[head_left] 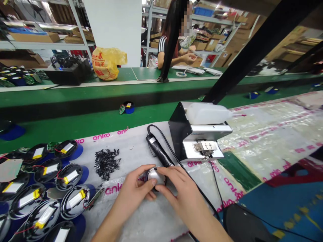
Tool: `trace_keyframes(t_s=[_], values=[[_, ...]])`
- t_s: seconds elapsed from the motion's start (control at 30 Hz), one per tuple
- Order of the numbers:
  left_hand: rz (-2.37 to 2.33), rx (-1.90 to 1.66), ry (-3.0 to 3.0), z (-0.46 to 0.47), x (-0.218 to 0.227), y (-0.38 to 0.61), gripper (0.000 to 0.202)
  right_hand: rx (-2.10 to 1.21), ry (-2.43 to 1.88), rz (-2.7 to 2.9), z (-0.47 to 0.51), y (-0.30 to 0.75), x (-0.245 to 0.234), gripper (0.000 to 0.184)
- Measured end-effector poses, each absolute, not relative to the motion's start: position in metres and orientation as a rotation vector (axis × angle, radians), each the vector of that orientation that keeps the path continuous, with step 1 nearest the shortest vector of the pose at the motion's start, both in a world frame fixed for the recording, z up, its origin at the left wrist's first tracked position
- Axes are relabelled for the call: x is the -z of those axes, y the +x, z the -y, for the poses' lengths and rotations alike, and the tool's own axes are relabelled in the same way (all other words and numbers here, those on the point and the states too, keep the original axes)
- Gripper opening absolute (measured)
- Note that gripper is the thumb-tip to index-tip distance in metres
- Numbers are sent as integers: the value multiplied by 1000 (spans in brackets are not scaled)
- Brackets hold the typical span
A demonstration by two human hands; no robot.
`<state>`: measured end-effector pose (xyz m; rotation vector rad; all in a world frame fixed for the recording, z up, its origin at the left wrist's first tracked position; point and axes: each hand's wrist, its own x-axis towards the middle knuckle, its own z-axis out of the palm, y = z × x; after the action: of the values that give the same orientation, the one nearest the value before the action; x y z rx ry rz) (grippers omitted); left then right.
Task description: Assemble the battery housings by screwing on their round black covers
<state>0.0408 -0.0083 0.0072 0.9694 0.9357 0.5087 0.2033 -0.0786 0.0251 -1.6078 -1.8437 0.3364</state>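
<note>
Both my hands meet over a small round silver-and-black part (154, 175) on the white plastic sheet (141, 218). My left hand (135, 188) pinches it from the left with thumb and fingers closed. My right hand (180, 193) grips it from the right, thumb pressed under it. A black soldering iron handle (159, 152) with its cord lies just behind the part. A pile of small black pieces (106, 162) sits to the left of my hands.
Several oval black shells with yellow-tipped batteries (45, 191) fill the left. A metal stand with a white bottle (202, 131) stands behind right. A green conveyor (101, 117) runs across; a person sits at the far bench beside a yellow bag (107, 62).
</note>
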Motion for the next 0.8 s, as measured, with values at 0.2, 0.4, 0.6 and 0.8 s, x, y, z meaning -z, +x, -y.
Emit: trace_keyframes(t_s=[0.2,0.4,0.6,0.8], values=[[-978,-542,952,5,-7,43,59,-343,-1679,1735,80,200,-20,39],[-973,-525,994,5,-6,42,56,-115,-1553,1705,104,235,-28,31],[-1051,-550,1031,7,-10,47,56,272,-1824,1202,89,374,-14,27],[-1092,-571,1051,9,-7,47,62,-63,-1881,1397,53,433,4,36]])
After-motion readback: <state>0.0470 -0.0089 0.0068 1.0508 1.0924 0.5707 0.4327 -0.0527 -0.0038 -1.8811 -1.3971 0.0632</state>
